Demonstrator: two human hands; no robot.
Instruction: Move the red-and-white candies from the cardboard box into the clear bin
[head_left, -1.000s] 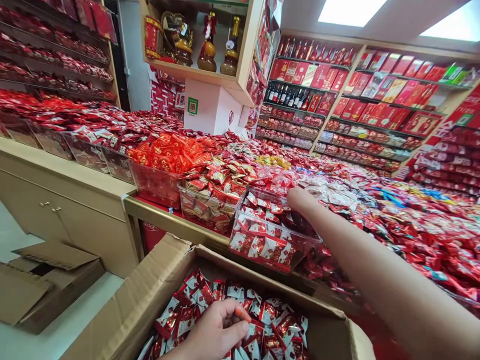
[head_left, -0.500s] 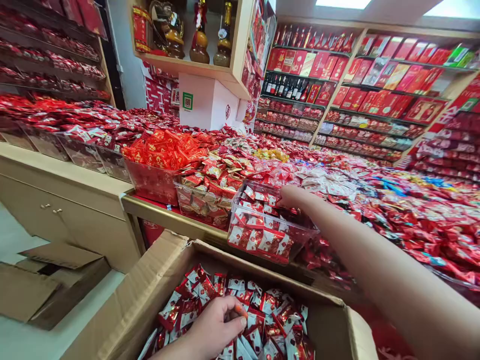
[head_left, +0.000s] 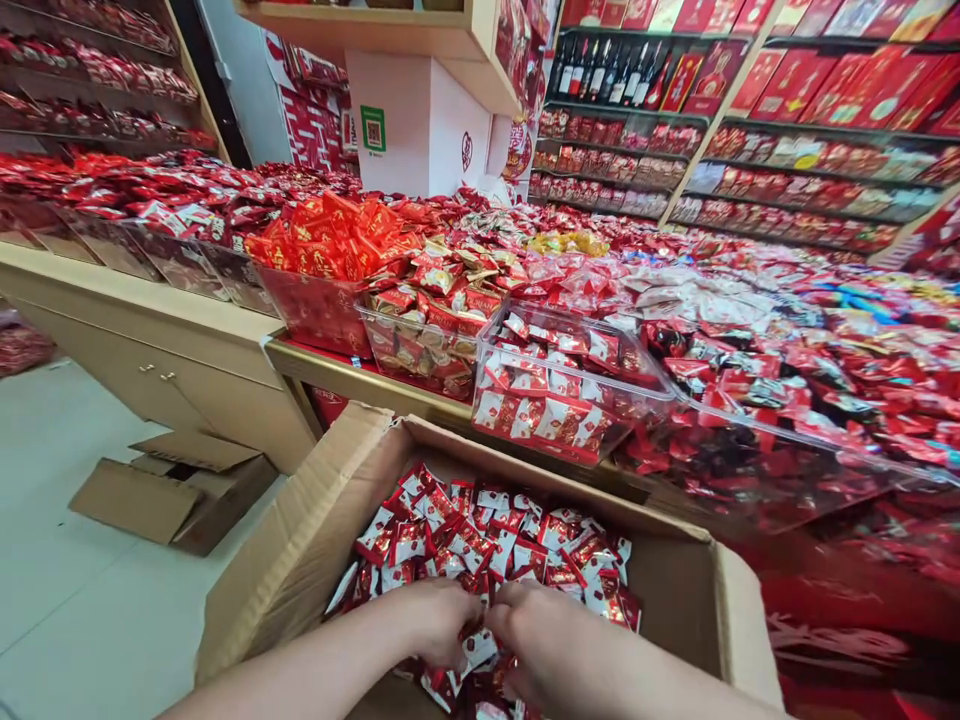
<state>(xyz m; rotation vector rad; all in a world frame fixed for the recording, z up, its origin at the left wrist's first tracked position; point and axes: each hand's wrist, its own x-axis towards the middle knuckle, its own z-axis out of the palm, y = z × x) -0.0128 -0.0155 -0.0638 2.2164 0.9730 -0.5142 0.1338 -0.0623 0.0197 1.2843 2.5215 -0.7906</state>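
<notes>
Shelves of red boxes and dark bottles line the back of the shop, and before them a long worktop with a brass-coloured edge carries clear bins heaped with wrapped sweets, one of them piled with bright orange-red packets. Just now the right hand has left the clear tub at the front of the worktop and come down into the cardboard box below it, so both hands are at the loose packets and neither is at the tub. The left hand reaches in from the other side, close beside the right, its fingers curled downward into the pile. The right hand is bent inward with its fingers drawn together; its palm is turned away and the fingertips of both are largely hidden, so I cannot tell whether either pinches a packet. The packets fill much of the box floor in a jumble at mixed angles, leaving cardboard showing toward the right wall. Each is a small pillow of shiny wrapper, part white and part red, with small dark-red marks and gold-toned lettering too small to read. Similar red-and-white packets show through the tub's front wall. Another carton, flaps spread, sits on the pale floor at left.
</notes>
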